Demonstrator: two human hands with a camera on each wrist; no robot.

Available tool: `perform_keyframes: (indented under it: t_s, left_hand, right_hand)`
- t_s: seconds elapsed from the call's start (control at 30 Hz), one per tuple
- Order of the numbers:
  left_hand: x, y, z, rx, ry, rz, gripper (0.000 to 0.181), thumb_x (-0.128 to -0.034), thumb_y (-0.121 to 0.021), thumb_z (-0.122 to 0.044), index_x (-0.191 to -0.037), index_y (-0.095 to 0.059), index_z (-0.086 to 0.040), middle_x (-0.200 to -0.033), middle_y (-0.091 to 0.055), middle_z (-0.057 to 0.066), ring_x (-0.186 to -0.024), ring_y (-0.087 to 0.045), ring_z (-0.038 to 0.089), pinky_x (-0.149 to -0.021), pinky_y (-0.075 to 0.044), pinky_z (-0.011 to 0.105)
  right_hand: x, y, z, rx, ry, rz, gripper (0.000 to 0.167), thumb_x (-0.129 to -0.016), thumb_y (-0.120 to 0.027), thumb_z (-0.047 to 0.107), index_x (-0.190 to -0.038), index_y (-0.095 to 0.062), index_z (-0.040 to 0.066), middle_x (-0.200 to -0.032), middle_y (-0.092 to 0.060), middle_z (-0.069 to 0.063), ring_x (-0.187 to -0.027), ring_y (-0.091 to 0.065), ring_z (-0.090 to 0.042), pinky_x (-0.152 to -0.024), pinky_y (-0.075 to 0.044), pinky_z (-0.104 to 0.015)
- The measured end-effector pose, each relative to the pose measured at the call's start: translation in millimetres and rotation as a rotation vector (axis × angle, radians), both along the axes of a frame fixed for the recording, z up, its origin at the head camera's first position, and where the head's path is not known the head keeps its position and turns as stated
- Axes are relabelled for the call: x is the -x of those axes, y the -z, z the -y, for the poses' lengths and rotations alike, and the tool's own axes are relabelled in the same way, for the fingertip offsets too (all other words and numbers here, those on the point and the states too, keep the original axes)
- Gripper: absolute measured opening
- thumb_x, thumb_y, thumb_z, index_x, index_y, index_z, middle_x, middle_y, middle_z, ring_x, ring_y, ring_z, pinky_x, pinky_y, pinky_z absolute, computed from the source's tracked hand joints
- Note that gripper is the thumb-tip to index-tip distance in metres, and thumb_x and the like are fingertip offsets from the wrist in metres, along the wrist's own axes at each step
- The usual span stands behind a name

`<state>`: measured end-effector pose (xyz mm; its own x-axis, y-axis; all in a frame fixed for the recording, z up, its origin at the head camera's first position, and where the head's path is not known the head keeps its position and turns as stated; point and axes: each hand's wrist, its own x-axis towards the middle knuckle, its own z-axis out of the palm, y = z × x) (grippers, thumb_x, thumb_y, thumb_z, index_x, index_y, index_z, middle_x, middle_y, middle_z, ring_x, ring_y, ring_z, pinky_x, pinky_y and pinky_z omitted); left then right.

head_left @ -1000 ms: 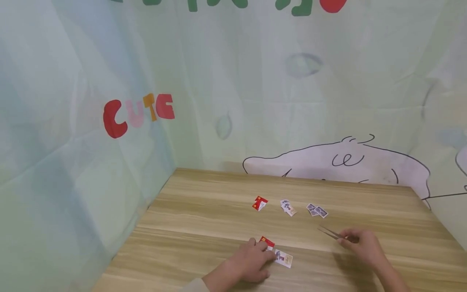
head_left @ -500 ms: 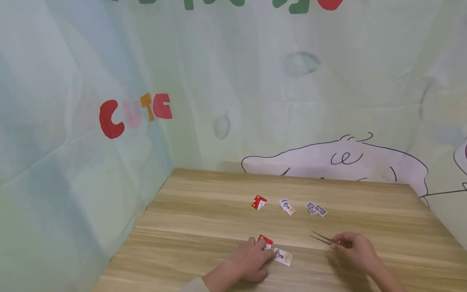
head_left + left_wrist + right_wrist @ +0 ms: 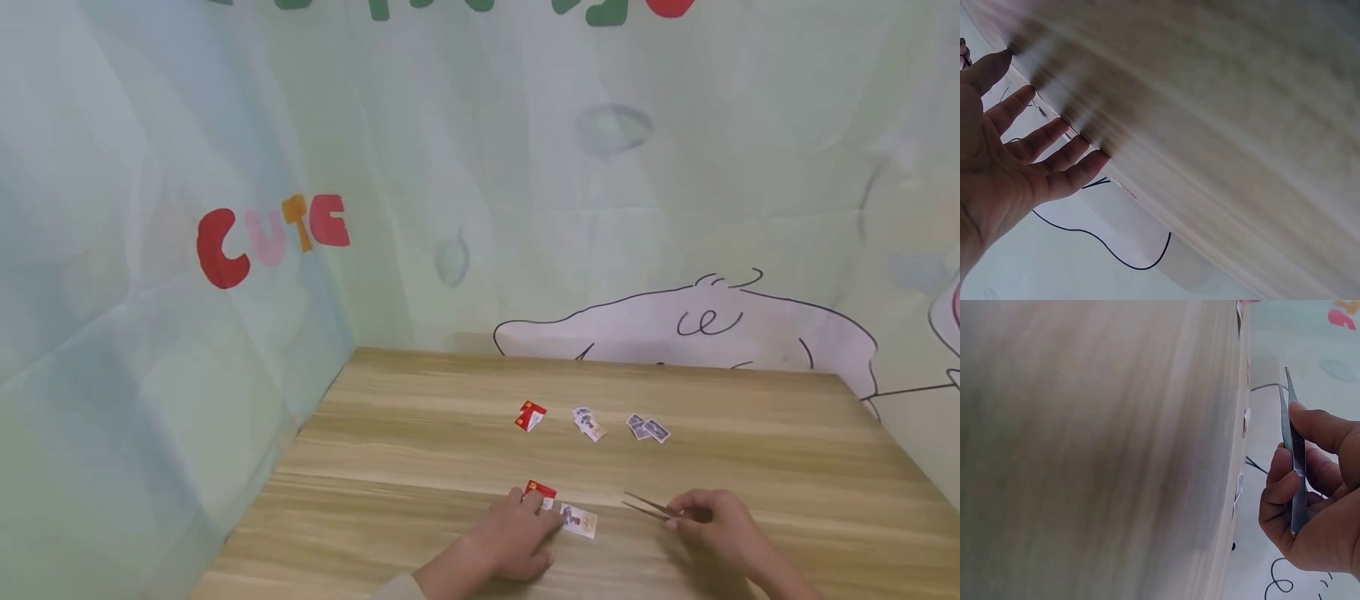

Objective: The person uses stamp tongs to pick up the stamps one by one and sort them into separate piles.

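Note:
My left hand rests its fingertips on the table, fingers spread, as the left wrist view also shows. Its fingers partly cover a red and white stamp and touch or nearly touch the left end of a pale stamp with a small figure printed on it. To the right, my right hand pinches a pair of metal tweezers between thumb and fingers. The tweezers' tips stand apart with nothing between them, pointing left, a little to the right of the pale stamp.
Farther back on the wooden table lie three small groups of stamps: red ones, pale ones and dark grey-purple ones. A printed cloth hangs along the table's back and left sides.
My right hand has moved left and toward the near side with the tweezers, bringing their tips closer to the pale stamp. The left hand stays in place; the head view shifts slightly.

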<state>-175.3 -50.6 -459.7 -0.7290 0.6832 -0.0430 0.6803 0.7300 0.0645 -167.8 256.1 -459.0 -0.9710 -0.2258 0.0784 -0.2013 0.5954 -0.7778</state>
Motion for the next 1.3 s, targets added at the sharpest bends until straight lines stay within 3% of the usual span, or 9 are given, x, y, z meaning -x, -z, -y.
perform_keyframes:
  t_s: [0.33, 0.6, 0.77, 1.0, 1.3]
  left_hand:
    - [0.4, -1.1, 1.3, 0.013, 0.008, -0.015, 0.048, -0.0823, -0.064, -0.04, -0.126, -0.057, -0.021, -0.117, -0.052, 0.003, -0.093, -0.047, 0.017, -0.074, -0.045, 0.031]
    - [-0.4, -1.0, 1.4, 0.002, -0.004, -0.011, 0.048, -0.0815, -0.065, -0.039, -0.125, -0.058, -0.021, -0.119, -0.052, 0.0, -0.093, -0.046, 0.017, -0.072, -0.044, 0.031]
    - [0.0, -0.1, 2.4, -0.013, -0.001, -0.011, 0.047, -0.0812, -0.065, -0.039, -0.124, -0.059, -0.019, -0.116, -0.053, 0.001, -0.091, -0.045, 0.016, -0.07, -0.043, 0.03]
    - [1.8, 0.2, 3.5, -0.037, 0.005, 0.043, 0.045, -0.0822, -0.065, -0.038, -0.123, -0.059, -0.02, -0.109, -0.051, -0.003, -0.088, -0.042, 0.013, -0.069, -0.04, 0.027]
    - [0.1, -0.7, 2.8, -0.038, 0.013, 0.039, 0.045, -0.0815, -0.065, -0.038, -0.124, -0.058, -0.023, -0.106, -0.051, -0.002, -0.088, -0.042, 0.013, -0.069, -0.04, 0.027]
  right_hand:
    - [-2.7, 1.7, 8, -0.013, -0.063, 0.059, 0.022, -0.074, -0.075, 0.014, -0.089, -0.067, 0.001, -0.075, -0.06, 0.0, -0.068, -0.053, -0.012, -0.061, -0.046, -0.025]
    - [-3.0, 3.5, 13, -0.045, -0.13, 0.059, 0.02, -0.073, -0.075, 0.016, -0.087, -0.068, 0.003, -0.073, -0.059, 0.003, -0.066, -0.051, -0.01, -0.06, -0.044, -0.025]
    - [-1.2, 6.9, 17, -0.073, -0.142, 0.065, 0.016, -0.072, -0.075, 0.015, -0.084, -0.068, 0.006, -0.071, -0.058, 0.005, -0.065, -0.05, -0.009, -0.06, -0.042, -0.025]
    - [-0.3, 8.7, 22, -0.055, -0.178, 0.044, 0.014, -0.073, -0.075, 0.013, -0.082, -0.068, 0.005, -0.071, -0.06, 0.006, -0.063, -0.051, -0.007, -0.058, -0.044, -0.025]
    - [0.2, 9.1, 31, -0.067, -0.188, 0.031, 0.012, -0.074, -0.074, 0.012, -0.08, -0.067, 0.006, -0.071, -0.061, 0.007, -0.063, -0.053, -0.006, -0.059, -0.045, -0.025]
